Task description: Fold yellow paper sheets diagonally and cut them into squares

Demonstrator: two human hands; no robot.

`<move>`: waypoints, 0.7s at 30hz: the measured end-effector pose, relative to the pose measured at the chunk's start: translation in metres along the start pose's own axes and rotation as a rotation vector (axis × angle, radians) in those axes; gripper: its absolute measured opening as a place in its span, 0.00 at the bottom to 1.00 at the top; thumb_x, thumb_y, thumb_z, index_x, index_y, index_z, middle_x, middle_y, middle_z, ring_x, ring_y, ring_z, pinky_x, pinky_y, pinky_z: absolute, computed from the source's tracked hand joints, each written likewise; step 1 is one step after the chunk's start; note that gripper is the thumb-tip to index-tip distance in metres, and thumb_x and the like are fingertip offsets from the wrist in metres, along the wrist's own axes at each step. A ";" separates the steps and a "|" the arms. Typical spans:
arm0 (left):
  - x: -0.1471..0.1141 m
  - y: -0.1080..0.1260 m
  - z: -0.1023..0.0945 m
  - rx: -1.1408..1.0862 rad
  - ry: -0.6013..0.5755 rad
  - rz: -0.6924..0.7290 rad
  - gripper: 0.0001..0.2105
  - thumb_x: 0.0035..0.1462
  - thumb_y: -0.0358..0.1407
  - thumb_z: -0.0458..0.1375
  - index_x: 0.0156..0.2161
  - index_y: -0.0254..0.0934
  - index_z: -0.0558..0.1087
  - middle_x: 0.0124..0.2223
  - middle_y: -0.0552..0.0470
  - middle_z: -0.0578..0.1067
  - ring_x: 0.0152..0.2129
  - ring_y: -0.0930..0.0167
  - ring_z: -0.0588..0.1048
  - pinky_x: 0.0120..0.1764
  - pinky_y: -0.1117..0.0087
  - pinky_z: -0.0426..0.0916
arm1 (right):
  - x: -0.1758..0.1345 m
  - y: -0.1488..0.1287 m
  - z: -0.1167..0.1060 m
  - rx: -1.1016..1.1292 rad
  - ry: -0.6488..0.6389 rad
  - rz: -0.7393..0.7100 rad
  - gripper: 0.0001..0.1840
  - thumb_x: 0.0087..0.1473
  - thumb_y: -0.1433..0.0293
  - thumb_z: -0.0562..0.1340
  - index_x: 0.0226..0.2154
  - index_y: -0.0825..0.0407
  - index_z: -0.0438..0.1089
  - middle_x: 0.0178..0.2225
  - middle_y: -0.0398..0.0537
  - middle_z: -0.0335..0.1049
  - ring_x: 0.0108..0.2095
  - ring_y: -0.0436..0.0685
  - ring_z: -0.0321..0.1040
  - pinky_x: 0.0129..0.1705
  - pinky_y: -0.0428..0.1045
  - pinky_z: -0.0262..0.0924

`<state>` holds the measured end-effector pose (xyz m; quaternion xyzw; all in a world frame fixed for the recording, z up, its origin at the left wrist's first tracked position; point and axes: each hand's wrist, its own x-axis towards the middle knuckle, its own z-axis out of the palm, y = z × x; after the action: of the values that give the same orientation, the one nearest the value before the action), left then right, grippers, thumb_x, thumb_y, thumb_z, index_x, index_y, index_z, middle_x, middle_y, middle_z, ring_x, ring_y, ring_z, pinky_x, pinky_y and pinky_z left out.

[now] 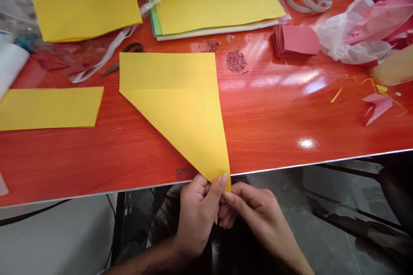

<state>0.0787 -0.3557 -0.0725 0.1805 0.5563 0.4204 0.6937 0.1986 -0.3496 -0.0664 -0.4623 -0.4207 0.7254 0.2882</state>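
The left hand and right hand pinch the near tip of the yellow paper lying across the worktop, and from where I stand, matching its edges before pressing should keep the fold crisp.

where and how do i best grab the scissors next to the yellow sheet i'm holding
Probably by the dark handle, coming from above and the far side. It shows beyond the far edge of the yellow sheet, which appears to overlap the middle of the scissors, while the blade end points left and towards you.
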 end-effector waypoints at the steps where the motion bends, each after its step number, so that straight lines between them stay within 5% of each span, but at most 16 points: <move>1: 0.000 0.000 0.000 -0.003 -0.006 0.001 0.17 0.54 0.45 0.58 0.24 0.35 0.62 0.12 0.63 0.58 0.08 0.80 0.58 0.12 0.79 0.56 | 0.000 0.000 0.000 0.000 0.004 0.002 0.15 0.59 0.65 0.56 0.25 0.56 0.69 0.22 0.44 0.71 0.22 0.46 0.68 0.27 0.40 0.65; 14: 0.001 0.002 0.001 -0.013 0.028 -0.037 0.16 0.52 0.46 0.60 0.27 0.34 0.65 0.13 0.62 0.60 0.09 0.82 0.57 0.12 0.81 0.53 | 0.000 -0.001 0.000 -0.087 0.011 0.025 0.10 0.52 0.67 0.63 0.23 0.54 0.70 0.20 0.40 0.70 0.23 0.45 0.68 0.27 0.37 0.62; 21: 0.000 0.005 -0.011 0.111 -0.055 -0.094 0.16 0.53 0.45 0.60 0.26 0.34 0.66 0.12 0.63 0.58 0.08 0.82 0.55 0.13 0.80 0.50 | 0.000 0.001 0.000 -0.052 -0.014 0.021 0.13 0.55 0.64 0.61 0.24 0.55 0.70 0.22 0.43 0.72 0.23 0.47 0.69 0.27 0.41 0.64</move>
<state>0.0669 -0.3552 -0.0722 0.2038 0.5672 0.3509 0.7166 0.1982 -0.3500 -0.0674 -0.4691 -0.4367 0.7203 0.2654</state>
